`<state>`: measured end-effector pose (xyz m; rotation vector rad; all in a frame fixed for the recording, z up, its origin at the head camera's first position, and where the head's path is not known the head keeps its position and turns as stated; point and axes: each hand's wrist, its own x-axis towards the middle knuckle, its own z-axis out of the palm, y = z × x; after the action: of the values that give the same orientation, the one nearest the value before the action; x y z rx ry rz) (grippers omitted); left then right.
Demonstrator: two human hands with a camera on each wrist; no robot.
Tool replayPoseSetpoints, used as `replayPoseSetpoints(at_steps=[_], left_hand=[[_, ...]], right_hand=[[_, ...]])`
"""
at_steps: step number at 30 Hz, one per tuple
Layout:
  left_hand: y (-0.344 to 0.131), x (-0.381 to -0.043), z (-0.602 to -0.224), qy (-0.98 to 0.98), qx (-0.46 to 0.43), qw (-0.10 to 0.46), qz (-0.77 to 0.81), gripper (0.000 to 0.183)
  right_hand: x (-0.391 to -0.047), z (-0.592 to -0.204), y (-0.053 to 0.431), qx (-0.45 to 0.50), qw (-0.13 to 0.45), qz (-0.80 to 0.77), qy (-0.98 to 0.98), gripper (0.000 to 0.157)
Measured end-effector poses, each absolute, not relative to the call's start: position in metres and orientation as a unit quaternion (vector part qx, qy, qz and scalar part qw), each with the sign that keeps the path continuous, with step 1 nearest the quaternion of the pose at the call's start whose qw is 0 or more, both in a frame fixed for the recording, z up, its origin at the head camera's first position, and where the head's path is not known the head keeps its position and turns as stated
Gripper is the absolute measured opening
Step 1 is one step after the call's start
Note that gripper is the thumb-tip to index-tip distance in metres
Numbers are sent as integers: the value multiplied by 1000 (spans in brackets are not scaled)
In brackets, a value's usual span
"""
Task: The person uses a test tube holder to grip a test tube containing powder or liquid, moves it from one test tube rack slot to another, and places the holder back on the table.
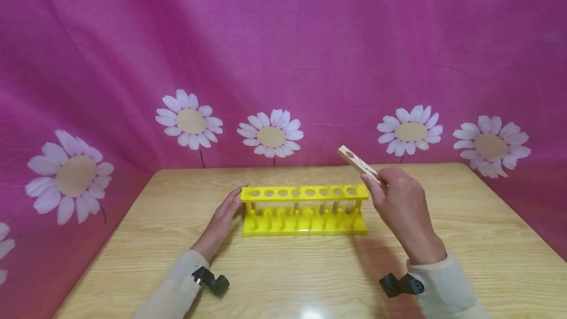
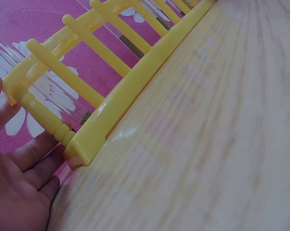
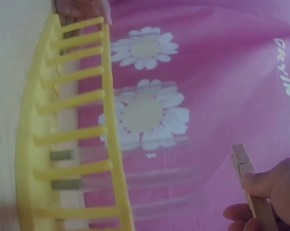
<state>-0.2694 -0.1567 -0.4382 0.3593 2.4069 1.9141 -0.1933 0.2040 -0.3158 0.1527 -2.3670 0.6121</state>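
Observation:
A yellow test tube rack [image 1: 304,231] stands upright on the table, with a row of round holes above and pegs below. Several clear test tubes [image 3: 157,172] sit in it, some with dark matter at the bottom. At the rack's left end, my left hand [image 1: 223,218] holds the end, fingers behind the corner post in the left wrist view [image 2: 24,187]. My right hand [image 1: 405,206] grips a wooden test tube holder [image 1: 356,160] between thumb and fingers. The holder is raised above the rack's right end, apart from it, tilted up to the left; its tip holds nothing.
The light wood table [image 1: 283,270] extends around the rack. Behind it hangs a pink cloth [image 1: 301,53] printed with white daisies, and it also runs along both sides. A black wrist camera [image 1: 217,283] is strapped on the left sleeve, another black camera [image 1: 396,285] on the right.

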Motion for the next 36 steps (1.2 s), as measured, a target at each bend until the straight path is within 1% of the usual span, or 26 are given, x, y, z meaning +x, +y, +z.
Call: replayPoseSetpoints(at_steps=[7,14,17,24,31,36], left_hand=[[-153,-270,-442,776,115,28,619,51],[-151,-269,-439,781,118,28,612,51],[-153,-270,-437,783,124,24,608,53],[-156,-271,-435,786,116,21,606,53],[-156,-269,-436,785,115,18,609,54],[-156,-268,-436,784,113,16,610,55]], right_hand=[[-192,-313,223,38,351,234,-906,25],[-191,-308,243,0,339,241,-910,30],[-191,-306,251,-19,324,243,-914,36],[-192,-306,260,-65,266,264,-925,52],[-196,-309,267,-85,239,269,-929,45],[-202,-314,277,-100,198,265,-938,42]])
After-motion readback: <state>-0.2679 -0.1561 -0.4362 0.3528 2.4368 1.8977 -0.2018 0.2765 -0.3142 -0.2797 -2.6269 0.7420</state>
